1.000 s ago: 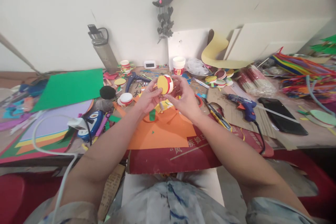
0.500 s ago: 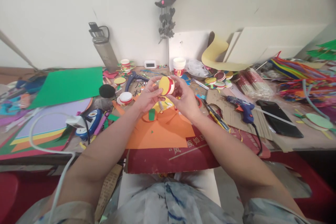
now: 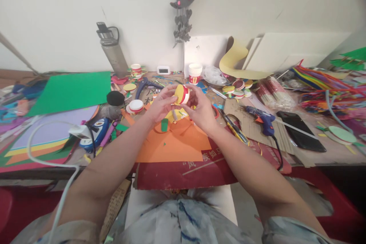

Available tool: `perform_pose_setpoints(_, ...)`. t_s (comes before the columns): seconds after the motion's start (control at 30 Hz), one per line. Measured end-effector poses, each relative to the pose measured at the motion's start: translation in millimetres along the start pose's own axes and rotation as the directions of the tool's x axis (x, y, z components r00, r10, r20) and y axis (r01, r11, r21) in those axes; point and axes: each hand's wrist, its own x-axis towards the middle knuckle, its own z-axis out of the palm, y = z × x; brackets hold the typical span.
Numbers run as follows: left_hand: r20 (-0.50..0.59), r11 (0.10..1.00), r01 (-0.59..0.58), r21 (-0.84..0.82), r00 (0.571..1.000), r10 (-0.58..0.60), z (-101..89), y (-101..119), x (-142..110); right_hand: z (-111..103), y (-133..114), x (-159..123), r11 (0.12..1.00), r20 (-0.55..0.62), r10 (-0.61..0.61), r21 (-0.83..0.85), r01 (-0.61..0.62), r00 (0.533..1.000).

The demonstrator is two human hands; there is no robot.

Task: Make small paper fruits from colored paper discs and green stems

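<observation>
Between my two hands, above the orange paper, I hold a short cut-down paper cup on its side. A yellow disc covers its left-facing end, and a red band runs round its white wall. My left hand is closed on the yellow end, thumb against the disc's lower edge. My right hand grips the other end, fingers curled over the top and thumb beneath. Part of the cup's far side is hidden by the fingers. Under the hands lie yellow paper scraps and a small green piece.
At the right lie a blue glue gun, a yellow utility knife and a black phone. Stacked paper cups stand at the back. To the left are a green sheet, a grey bottle and a white cable.
The view has shifted slightly. Both hands keep the same hold on the cut-down paper cup, whose tilt looks nearly unchanged.
</observation>
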Motion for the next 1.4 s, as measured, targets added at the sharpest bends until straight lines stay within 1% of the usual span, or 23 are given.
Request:
perform_pose_setpoints(0.13,0.001,1.000,-0.019,0.006,1.000,0.019,-1.3,-2.5,1.6,0.0,-0.7,-0.5,1.000,-0.009,-0.014,-0.005,0.014,1.000)
perform_pose_setpoints(0.2,0.003,0.999,-0.033,0.032,0.999,0.033,-2.2,-4.7,2.5,0.3,-0.6,-0.7,1.000,-0.011,-0.015,-0.006,0.014,1.000)
perform_pose_setpoints(0.37,-0.037,0.991,-0.076,0.107,0.996,0.081,-1.2,-8.1,2.9,1.9,1.1,-1.2,1.000,-0.012,-0.019,-0.023,0.019,1.000)
perform_pose_setpoints(0.43,-0.032,0.988,-0.086,0.125,0.995,0.091,0.1,-7.9,2.5,2.3,1.1,-1.4,0.999,-0.011,-0.020,-0.026,0.020,1.000)
perform_pose_setpoints(0.57,-0.039,0.989,-0.083,0.123,0.995,0.088,2.9,-6.1,1.3,1.9,-1.0,-1.7,1.000,-0.013,-0.021,-0.013,0.020,1.000)
perform_pose_setpoints(0.83,-0.076,0.989,-0.059,0.136,0.995,0.070,4.4,-2.9,1.0,1.1,0.2,-1.2,0.999,-0.017,0.027,-0.046,-0.028,0.999)
perform_pose_setpoints(0.97,-0.085,0.987,-0.089,0.137,0.991,0.101,3.7,-3.7,2.5,1.5,1.6,-1.4,0.998,-0.023,0.044,-0.041,-0.045,0.999)
perform_pose_setpoints(1.03,-0.103,0.978,-0.133,0.161,0.983,0.151,2.7,-3.8,3.8,2.2,3.3,-1.3,0.996,-0.035,0.075,-0.048,-0.076,0.997)
perform_pose_setpoints(1.13,-0.156,0.956,-0.206,0.211,0.958,0.241,-0.3,-2.9,6.5,3.8,7.9,-1.0,0.989,-0.060,0.136,-0.054,-0.139,0.989)
perform_pose_setpoints(1.23,-0.202,0.951,-0.230,0.207,0.941,0.271,-3.8,-0.7,9.1,5.7,12.7,-1.3,0.969,-0.032,0.237,-0.068,-0.239,0.971)
perform_pose_setpoints(1.27,-0.205,0.954,-0.227,0.196,0.942,0.266,-4.7,0.3,9.7,6.1,13.8,-1.6,0.951,-0.008,0.289,-0.108,-0.288,0.957)
perform_pose_setpoints(1.33,-0.201,0.962,-0.213,0.168,0.948,0.245,-6.2,2.6,10.1,5.7,14.7,-1.8,0.896,0.047,0.383,-0.262,-0.359,0.922)
perform_pose_setpoints(1.4,-0.201,0.971,-0.196,0.139,0.954,0.221,-7.2,5.0,9.9,2.1,14.7,-0.8,0.836,0.098,0.418,-0.431,-0.340,0.903)
